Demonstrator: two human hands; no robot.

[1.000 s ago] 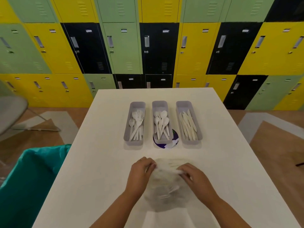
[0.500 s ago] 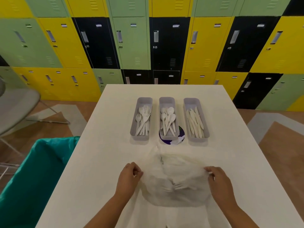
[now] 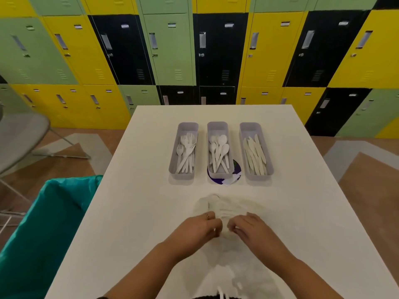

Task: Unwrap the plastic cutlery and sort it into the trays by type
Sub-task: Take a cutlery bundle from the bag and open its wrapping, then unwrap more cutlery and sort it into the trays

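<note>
A crumpled clear plastic wrapper [image 3: 226,207] with white cutlery inside lies on the white table [image 3: 133,212] in front of me. My left hand [image 3: 198,228] and my right hand [image 3: 250,230] meet at its near edge, both pinching the plastic. Beyond it stand three grey trays in a row: the left tray [image 3: 187,127] holds forks, the middle tray [image 3: 217,127] holds spoons, the right tray [image 3: 250,127] holds knives. The image is blurred around the wrapper, so I cannot tell which pieces are inside.
A round purple and white disc [image 3: 236,176] lies under the middle tray's near end. A teal bin liner [image 3: 49,223] hangs at the table's left side. A grey chair [image 3: 19,137] stands further left. Coloured lockers [image 3: 168,50] fill the back wall.
Half a second ago my hands held the wrapper spread wide apart. Now they have come together at its near edge and the plastic is bunched up.
</note>
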